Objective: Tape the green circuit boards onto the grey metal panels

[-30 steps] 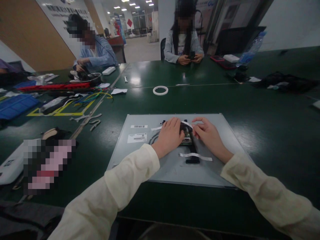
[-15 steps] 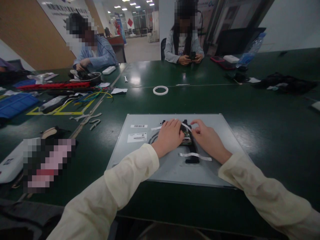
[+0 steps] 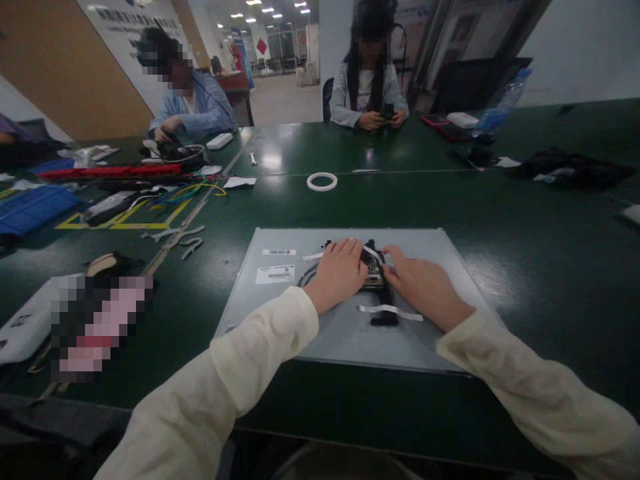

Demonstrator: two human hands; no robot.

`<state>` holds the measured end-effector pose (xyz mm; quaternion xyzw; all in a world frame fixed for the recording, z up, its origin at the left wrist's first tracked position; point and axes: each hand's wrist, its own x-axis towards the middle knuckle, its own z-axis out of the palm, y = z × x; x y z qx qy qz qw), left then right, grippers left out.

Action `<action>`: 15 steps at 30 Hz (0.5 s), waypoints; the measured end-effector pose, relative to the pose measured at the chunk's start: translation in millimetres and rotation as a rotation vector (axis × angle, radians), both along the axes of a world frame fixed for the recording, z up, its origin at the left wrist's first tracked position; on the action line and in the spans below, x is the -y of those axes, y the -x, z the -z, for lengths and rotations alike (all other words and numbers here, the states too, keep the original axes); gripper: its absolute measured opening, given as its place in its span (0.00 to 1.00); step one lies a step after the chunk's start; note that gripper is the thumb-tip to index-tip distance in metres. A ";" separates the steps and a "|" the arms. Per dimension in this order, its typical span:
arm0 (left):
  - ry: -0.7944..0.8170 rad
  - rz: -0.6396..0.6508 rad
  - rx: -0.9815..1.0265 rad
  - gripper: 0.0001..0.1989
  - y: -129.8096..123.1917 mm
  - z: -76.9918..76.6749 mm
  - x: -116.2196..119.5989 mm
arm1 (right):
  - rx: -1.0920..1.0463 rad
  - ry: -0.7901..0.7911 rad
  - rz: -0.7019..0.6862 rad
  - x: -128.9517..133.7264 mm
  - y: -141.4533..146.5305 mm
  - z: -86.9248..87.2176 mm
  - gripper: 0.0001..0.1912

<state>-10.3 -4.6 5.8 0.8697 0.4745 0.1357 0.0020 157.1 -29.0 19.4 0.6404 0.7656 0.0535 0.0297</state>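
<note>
A grey metal-backed panel (image 3: 440, 267) lies on the table in front of me. On its back sit a black bracket (image 3: 384, 321) and a green circuit board (image 3: 373, 279), partly under my hand. My left hand (image 3: 337, 272) rests flat over the bracket and board, fingers extended side by side. A strip of white tape (image 3: 372, 253) runs from under its fingertips towards my right hand (image 3: 423, 285). The right thumb and index finger are apart beside the tape's end. Another strip of tape (image 3: 393, 311) crosses the bracket's lower arm. Grey cable (image 3: 306, 275) curves out left of my left hand.
Beyond the panel lies a tape roll (image 3: 322, 182). Scraps of tape (image 3: 191, 248), a white case (image 3: 35, 320) and a blue tray (image 3: 37, 210) are on the left. Two people sit across the table (image 3: 280, 143). A plastic bottle (image 3: 503, 103) is at the far right.
My right hand has turned slightly and its thumb has shifted down and left, beside the board. My left hand stays in place.
</note>
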 end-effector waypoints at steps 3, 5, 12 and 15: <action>0.011 0.002 -0.011 0.21 0.3 -0.4 0.6 | -0.036 0.036 -0.013 0.6 -4.7 -2.8 0.17; 0.016 0.002 -0.013 0.21 0.2 -0.9 1.0 | -0.092 0.065 -0.031 0.9 -9.4 -3.6 0.17; 0.028 -0.007 -0.020 0.22 -0.5 -0.8 0.1 | -0.515 0.208 -0.145 3.4 -34.8 -11.0 0.15; 0.021 -0.010 -0.014 0.22 -0.7 0.2 0.1 | -0.623 0.323 -0.212 6.3 -39.3 -20.2 0.18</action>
